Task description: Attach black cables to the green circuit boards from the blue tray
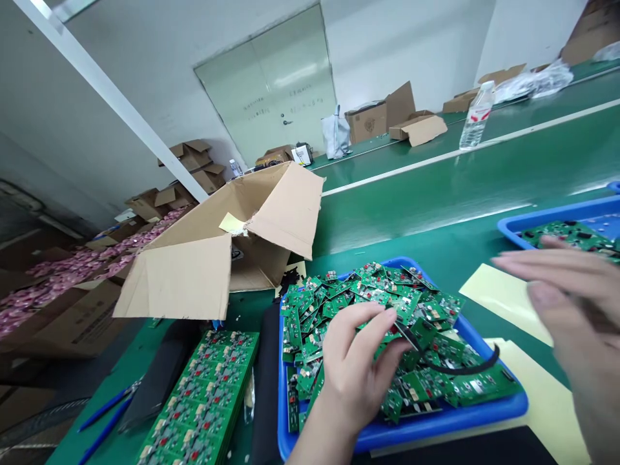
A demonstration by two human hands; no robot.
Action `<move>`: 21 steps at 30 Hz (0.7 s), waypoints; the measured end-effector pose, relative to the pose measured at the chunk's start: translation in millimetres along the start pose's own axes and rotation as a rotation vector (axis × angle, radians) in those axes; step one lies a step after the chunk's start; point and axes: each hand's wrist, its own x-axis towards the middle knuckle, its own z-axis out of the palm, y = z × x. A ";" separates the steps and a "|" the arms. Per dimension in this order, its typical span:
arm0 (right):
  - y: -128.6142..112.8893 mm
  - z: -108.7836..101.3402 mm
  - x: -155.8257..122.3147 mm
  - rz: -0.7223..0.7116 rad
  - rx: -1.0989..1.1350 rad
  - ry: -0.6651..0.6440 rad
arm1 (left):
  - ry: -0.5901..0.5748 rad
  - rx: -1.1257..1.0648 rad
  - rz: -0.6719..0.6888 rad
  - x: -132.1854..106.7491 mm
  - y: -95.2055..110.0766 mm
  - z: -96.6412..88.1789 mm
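My left hand (356, 361) is over the blue tray (402, 434), with thumb and fingers pinched on a small circuit board (405, 336) seen nearly edge-on. A thin black strip (465, 371) curves out to the right from that board; whether it is fixed to it I cannot tell. Loose green circuit boards (329, 303) with red and white parts fill the tray in a heap below the hand. My right hand (576, 310), blurred, is raised to the right of the tray with its fingers stretched out and nothing visible in them.
Left of the tray lies a stack of uncut board panels (203, 400), beside blue-handled pliers (109, 413). An open cardboard box (179, 278) stands behind. Yellow paper sheets (533, 381) and a second blue tray (513, 226) are at right. A water bottle (477, 119) stands farther back.
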 end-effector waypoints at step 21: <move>-31.2 48.6 -9.4 0.642 0.676 -0.488 | -0.009 -0.210 -0.233 3.2 5.2 0.7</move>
